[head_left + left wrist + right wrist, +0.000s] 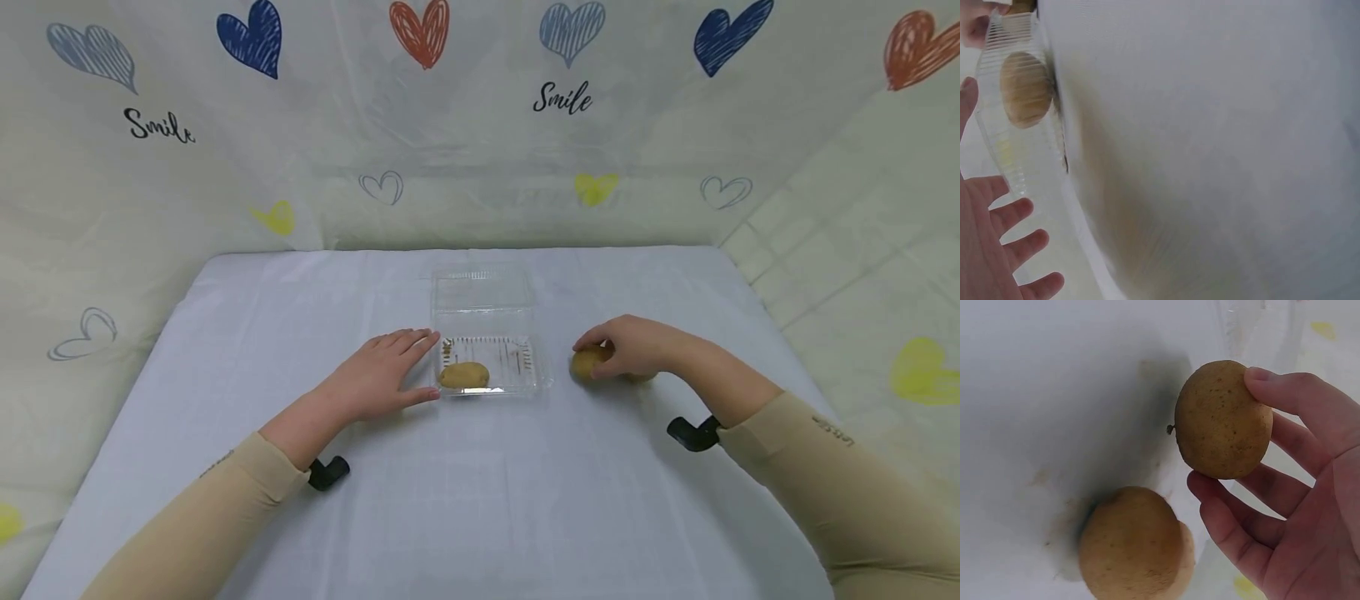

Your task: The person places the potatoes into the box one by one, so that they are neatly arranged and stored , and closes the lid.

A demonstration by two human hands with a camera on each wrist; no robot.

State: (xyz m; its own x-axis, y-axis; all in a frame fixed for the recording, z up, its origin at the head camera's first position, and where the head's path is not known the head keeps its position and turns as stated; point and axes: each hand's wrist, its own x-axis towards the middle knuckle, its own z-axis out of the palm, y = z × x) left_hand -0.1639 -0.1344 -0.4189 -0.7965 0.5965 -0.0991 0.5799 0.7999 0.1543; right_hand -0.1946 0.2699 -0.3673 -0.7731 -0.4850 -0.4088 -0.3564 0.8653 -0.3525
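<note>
A clear plastic clamshell container (517, 389) lies with its lid (482, 292) folded back, away from me. One potato (463, 375) sits inside at the near left; through the container's ribbed wall the left wrist view also shows this potato (1025, 90). My left hand (382, 375) is at the container's left side, fingers spread and fairly straight. To the right of the container, my right hand (630, 348) grips another potato (1222, 419) between thumb and fingers. Beside it in the right wrist view lies a further potato (1132, 544), partly covering one more (1184, 562).
A white cloth (465, 500) covers the table. Brown dirt specks (447, 348) mark the container's floor, and soil smudges (1041, 477) show on the cloth by the potatoes. Behind the table hangs a sheet (480, 125) printed with hearts.
</note>
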